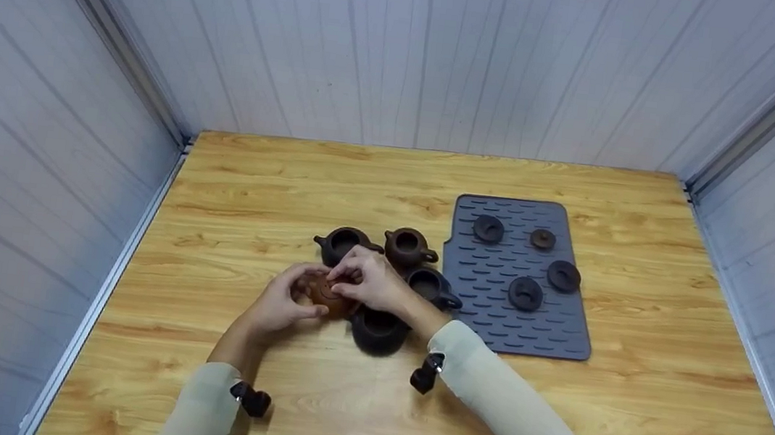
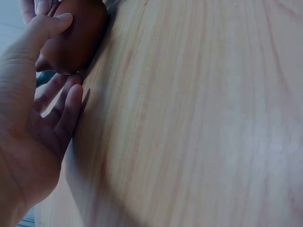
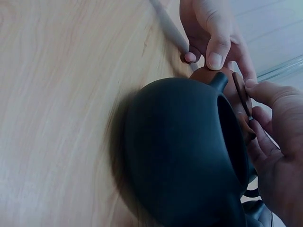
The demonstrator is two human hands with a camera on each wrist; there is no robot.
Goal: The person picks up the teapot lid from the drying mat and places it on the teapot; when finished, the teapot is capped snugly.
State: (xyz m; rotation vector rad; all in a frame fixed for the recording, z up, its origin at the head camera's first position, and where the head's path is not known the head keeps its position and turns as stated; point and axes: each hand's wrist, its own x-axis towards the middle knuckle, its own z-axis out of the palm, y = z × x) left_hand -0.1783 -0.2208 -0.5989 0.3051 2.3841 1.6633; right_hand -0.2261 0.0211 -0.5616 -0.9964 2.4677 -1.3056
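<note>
My left hand holds the reddish-brown teapot from its left side, thumb on the near side and fingers round the far side. From the right, my right hand pinches a brown lid between thumb and fingers. In the right wrist view the lid stands close at the top of that teapot, at its opening. A larger dark lidless teapot sits beside it, partly under my right forearm in the head view. The reddish-brown pot's opening is mostly hidden by my right fingers.
Close behind the hands stand a black teapot, a small brown teapot and another dark teapot, all lidless. A grey mat to the right bears several lids, including a small brown lid. Pale walls enclose the wooden table.
</note>
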